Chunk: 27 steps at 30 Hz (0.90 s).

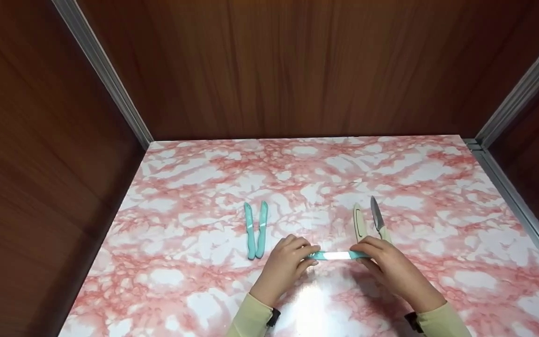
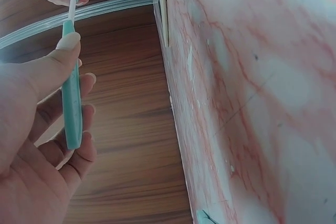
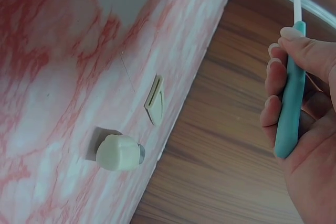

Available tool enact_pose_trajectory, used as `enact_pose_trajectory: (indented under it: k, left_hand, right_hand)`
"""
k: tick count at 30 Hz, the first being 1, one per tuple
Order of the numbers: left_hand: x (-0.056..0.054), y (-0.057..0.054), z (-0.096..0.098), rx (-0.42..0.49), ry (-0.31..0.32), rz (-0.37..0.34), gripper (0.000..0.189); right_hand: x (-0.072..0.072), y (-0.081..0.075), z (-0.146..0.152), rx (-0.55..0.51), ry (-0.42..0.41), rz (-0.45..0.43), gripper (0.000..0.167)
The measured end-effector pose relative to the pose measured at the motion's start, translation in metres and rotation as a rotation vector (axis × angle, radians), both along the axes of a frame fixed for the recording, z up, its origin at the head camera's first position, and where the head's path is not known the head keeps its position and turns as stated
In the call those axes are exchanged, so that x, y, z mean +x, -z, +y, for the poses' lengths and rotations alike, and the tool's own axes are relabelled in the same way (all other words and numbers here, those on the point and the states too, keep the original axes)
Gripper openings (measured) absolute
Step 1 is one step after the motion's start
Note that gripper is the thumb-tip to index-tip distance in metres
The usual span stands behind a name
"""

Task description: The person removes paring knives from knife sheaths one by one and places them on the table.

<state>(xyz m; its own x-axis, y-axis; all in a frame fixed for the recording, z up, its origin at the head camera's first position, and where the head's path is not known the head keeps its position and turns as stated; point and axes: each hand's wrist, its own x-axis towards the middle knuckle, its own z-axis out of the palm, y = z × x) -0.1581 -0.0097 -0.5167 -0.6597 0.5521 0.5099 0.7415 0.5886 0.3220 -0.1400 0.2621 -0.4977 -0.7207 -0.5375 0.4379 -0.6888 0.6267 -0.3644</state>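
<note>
Over the table's front half, my left hand [image 1: 287, 262] pinches a teal knife sheath [image 2: 72, 98] between thumb and fingers. My right hand [image 1: 391, 264] grips the teal handle [image 3: 292, 103] of a small knife. Between the two hands a stretch of bright blade [image 1: 337, 255] shows, lying level from left to right. The blade's far end is hidden at the sheath's mouth. Just beyond the right hand lie a beige-handled knife [image 1: 377, 215] with a bare grey blade and, to its left, a beige sheath [image 1: 359, 223].
Left of the hands, two teal knives in sheaths, one [image 1: 250, 231] and another [image 1: 262, 229], lie side by side. The pink and white marbled table [image 1: 180, 187] meets brown wood-grain panels [image 1: 297, 70] at the back. Metal strips [image 1: 110, 79] run along the panel corners.
</note>
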Motion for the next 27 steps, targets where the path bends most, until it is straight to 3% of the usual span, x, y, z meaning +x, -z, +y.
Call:
enact_pose_trajectory:
  k: [20,27]
  left_hand:
    - [0.0012,0.0018,-0.0026,0.002,-0.004,-0.053,0.026]
    - [0.0011,0.0008,-0.0023,0.001,-0.011,-0.041,0.026]
  right_hand:
    - [0.0017,0.0023,0.0024,0.017,0.018,-0.024,0.038]
    - [0.0020,0.0013,0.0026,0.011,0.018,-0.033,0.037]
